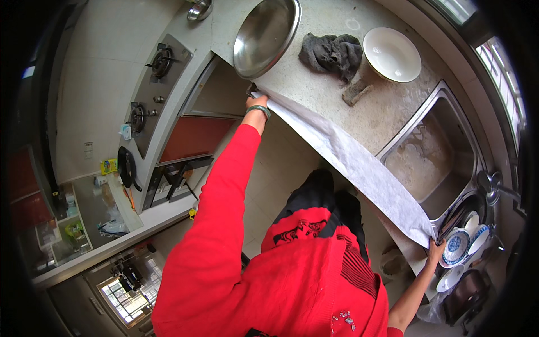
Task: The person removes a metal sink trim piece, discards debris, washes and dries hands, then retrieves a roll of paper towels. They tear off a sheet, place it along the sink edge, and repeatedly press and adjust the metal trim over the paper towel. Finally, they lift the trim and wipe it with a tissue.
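Observation:
A long white sheet (351, 151) stretches along the counter's front edge (342, 121), hanging slightly over it. My left hand (256, 103), below a green bracelet, is closed on its upper left end at the counter corner, near the large steel basin (264, 36). My right hand (435, 250) grips the lower right end beside the sink (418, 163) and stacked blue-and-white dishes (455, 247). Behind the sheet lie a crumpled dark cloth (331, 56), a grey brick-like piece (355, 92) and a white bowl (391, 53). The sink holds cloudy water.
To the left are a gas cooktop (151, 98), a black pan (126, 167) and a small steel bowl (199, 10). A faucet (491, 188) rises behind the sink. Tiled floor (275, 168) shows below the counter, around my legs.

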The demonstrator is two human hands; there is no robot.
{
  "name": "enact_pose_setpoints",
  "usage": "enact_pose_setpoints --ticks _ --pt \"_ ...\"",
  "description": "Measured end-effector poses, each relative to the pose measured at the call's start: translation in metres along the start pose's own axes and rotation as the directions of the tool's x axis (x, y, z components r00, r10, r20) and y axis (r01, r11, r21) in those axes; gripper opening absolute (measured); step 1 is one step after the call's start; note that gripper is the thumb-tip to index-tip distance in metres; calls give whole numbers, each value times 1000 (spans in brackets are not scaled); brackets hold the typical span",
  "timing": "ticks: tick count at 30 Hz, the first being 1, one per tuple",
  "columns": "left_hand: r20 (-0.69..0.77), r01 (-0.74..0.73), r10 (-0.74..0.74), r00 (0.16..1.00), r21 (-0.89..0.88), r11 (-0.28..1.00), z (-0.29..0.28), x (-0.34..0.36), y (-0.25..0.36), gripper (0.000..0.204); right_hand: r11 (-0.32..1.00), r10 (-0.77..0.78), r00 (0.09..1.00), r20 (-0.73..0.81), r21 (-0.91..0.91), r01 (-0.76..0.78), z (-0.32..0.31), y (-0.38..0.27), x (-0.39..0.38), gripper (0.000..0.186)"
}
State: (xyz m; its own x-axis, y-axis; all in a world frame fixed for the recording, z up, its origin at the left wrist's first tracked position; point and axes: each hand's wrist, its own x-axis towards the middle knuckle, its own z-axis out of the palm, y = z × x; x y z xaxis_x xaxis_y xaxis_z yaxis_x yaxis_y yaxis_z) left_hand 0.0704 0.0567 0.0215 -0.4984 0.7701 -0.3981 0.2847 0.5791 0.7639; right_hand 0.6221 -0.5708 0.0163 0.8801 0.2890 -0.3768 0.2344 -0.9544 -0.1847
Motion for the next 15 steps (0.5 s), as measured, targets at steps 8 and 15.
enact_pose_setpoints --ticks 8,15 --pt "-339 -145 184 923 135 980 0 -28 14 45 1000 5 1000 -22 -5 -5 -1 -8 -11 73" --pt "615 -987 785 -79 -157 23 -22 -178 24 33 1000 30 997 -66 6 -30 -1 -18 -18 72"
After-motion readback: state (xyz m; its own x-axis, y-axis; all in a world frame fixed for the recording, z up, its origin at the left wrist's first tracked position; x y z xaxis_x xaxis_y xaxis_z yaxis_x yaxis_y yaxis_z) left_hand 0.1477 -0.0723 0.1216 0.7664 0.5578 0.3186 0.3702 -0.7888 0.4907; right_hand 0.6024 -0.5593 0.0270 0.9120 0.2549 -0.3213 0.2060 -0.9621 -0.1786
